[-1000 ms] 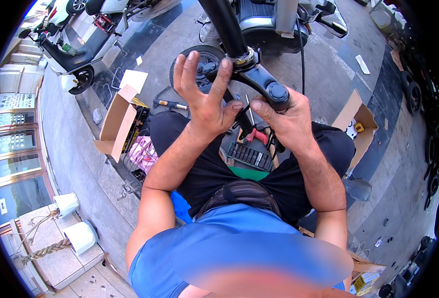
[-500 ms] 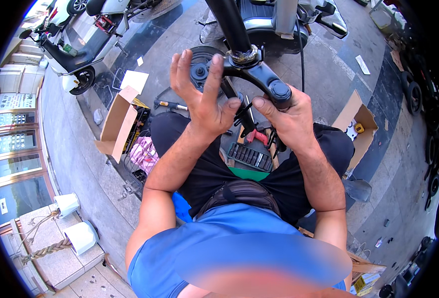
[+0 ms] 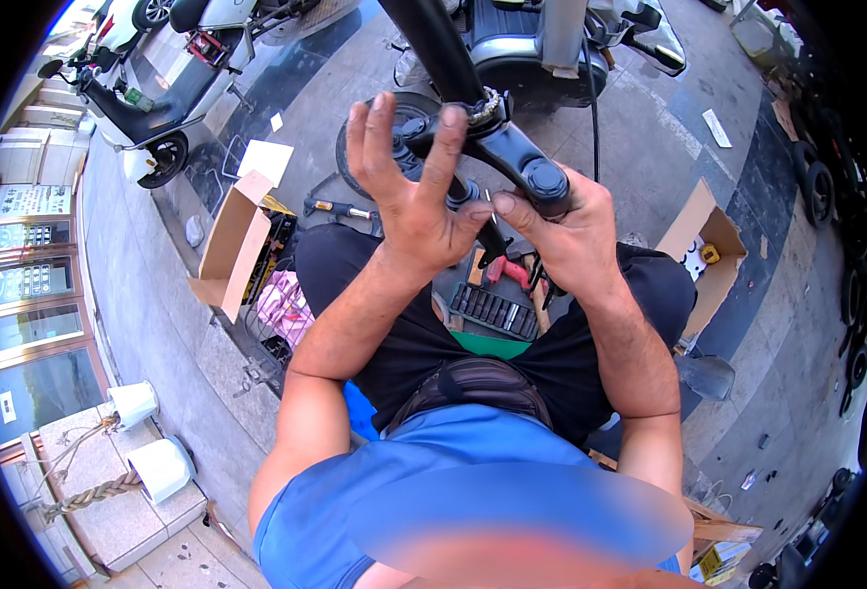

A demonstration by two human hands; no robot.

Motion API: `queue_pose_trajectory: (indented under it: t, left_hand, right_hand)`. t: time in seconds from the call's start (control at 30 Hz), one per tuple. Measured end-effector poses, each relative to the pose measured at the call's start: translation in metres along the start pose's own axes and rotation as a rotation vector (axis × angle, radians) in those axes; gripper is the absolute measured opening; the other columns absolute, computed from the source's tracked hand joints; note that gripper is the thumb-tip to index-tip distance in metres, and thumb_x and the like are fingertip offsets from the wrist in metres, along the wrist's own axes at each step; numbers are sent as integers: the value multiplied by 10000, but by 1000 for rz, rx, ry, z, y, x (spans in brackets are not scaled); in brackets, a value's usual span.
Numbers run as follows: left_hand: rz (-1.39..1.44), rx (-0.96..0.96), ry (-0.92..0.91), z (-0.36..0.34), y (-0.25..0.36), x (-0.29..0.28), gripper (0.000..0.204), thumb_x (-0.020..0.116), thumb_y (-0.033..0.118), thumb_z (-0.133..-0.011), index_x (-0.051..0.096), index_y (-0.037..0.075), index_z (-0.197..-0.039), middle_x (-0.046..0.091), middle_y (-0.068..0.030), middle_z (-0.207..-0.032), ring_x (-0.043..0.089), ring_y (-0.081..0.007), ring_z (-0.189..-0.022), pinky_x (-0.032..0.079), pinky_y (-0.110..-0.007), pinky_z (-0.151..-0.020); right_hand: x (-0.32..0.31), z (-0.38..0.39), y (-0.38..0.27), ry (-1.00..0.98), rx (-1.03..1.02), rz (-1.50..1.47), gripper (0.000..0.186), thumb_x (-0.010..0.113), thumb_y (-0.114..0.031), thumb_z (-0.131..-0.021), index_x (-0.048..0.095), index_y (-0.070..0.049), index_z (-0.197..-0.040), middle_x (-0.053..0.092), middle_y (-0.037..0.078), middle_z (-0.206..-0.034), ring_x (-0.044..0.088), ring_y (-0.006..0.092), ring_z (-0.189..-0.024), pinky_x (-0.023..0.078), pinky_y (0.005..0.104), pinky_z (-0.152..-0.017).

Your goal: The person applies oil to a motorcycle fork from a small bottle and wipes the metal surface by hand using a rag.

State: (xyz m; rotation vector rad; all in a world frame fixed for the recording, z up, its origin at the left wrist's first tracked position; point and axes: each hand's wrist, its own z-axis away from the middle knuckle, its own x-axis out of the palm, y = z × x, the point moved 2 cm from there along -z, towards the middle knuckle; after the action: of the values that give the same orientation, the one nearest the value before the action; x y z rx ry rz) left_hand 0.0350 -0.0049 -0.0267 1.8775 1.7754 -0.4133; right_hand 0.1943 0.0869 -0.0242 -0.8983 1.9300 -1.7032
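A black suspension fork (image 3: 497,157) hangs in front of me, its long dark tube rising away to the top edge. My left hand (image 3: 404,196) has its fingers spread and raised beside the fork's crown, thumb at the left leg near my right thumb; whether it touches the leg I cannot tell. My right hand (image 3: 576,236) is wrapped round the right leg, just below the rounded cap (image 3: 547,182). A thin metal rod shows between the thumbs, partly hidden. Below lie a socket tray (image 3: 487,312) and a red tool (image 3: 512,270), between my legs.
Open cardboard boxes stand left (image 3: 227,245) and right (image 3: 713,226). A wheel (image 3: 350,147) lies behind my left hand, near a long-handled tool (image 3: 340,209). Scooters (image 3: 154,108) stand at upper left and top centre. Dark tyres (image 3: 816,187) line the right side; white pots (image 3: 158,461) sit lower left.
Over the last half second my left hand has shifted right, its thumb closer to my right thumb. The fork's upper tube leans a little further left. My right hand keeps its grip.
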Motion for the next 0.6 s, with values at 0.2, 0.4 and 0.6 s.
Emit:
queue_pose_trajectory:
  t: [0.2, 0.4, 0.6]
  left_hand:
    - [33, 14, 13, -1, 2, -3, 736, 381, 690, -1019, 578, 150, -1478, 245, -280, -1601, 202, -479, -1467, 173, -600, -1191]
    - [-5, -33, 13, 0, -5, -1, 731, 391, 689, -1017, 584, 151, -1472, 233, -280, -1608, 193, -484, -1471, 179, -599, -1188]
    - [-25, 55, -4, -5, 7, 3, 741, 412, 699, -1004, 551, 170, -1503, 231, -283, -1615, 194, -487, -1472, 165, -605, -1185]
  right_hand:
    - [-1, -1, -1, 13, 32, 1, 277, 822, -203, -900, 709, 14, -1029, 697, 2, -786, 584, 22, -674, 472, 216, -560]
    - [-5, -1, -3, 21, 26, 62, 281, 826, -210, -896, 712, 14, -1022, 694, 7, -774, 596, 27, -684, 491, 222, -582]
    - [-5, -1, -1, 36, -24, 58, 286, 836, -216, -888, 713, 9, -1015, 680, -2, -757, 564, 27, -672, 466, 230, -583]
